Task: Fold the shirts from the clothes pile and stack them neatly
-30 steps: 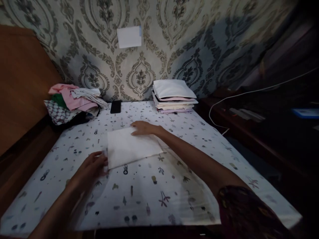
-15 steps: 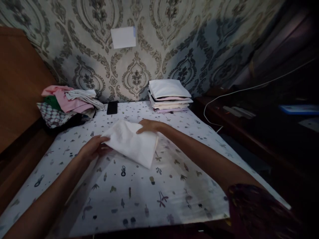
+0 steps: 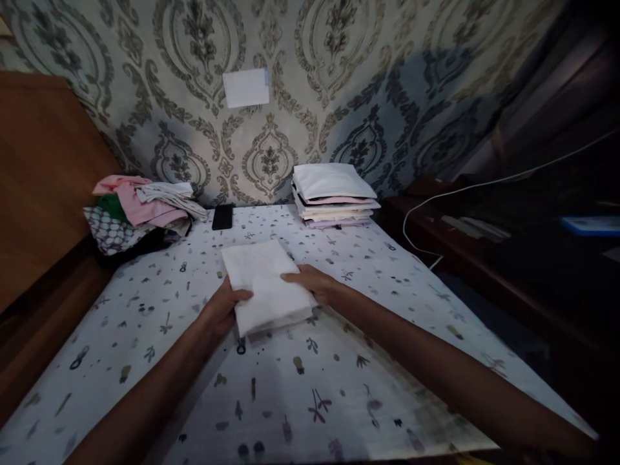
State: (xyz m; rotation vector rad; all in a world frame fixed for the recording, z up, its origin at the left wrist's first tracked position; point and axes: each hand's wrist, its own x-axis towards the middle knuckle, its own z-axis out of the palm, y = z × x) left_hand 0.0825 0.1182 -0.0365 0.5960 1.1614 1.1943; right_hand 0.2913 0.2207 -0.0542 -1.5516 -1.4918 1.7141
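A white cloth (image 3: 266, 284), folded into a thick rectangle, is held between my two hands just over the patterned sheet (image 3: 276, 400). My left hand (image 3: 225, 302) grips its left edge, the thumb on top and the fingers underneath. On the opposite side, my right hand (image 3: 312, 283) pinches the right edge with its thumb lying on the upper face. The fingers under the cloth are hidden. What kind of cloth item it is, I cannot tell.
Folded clothes form a stack (image 3: 334, 194) at the back right. A loose clothes pile (image 3: 140, 213) lies back left, beside a black phone (image 3: 223, 217). A brown wooden panel (image 3: 48, 174) borders the left; a white cable (image 3: 411, 213) hangs over dark furniture at right.
The white cloth has been turned and squared up, now more compact. My right hand moved from its top edge to the right edge; my left hand shifted right and lower along the left edge.
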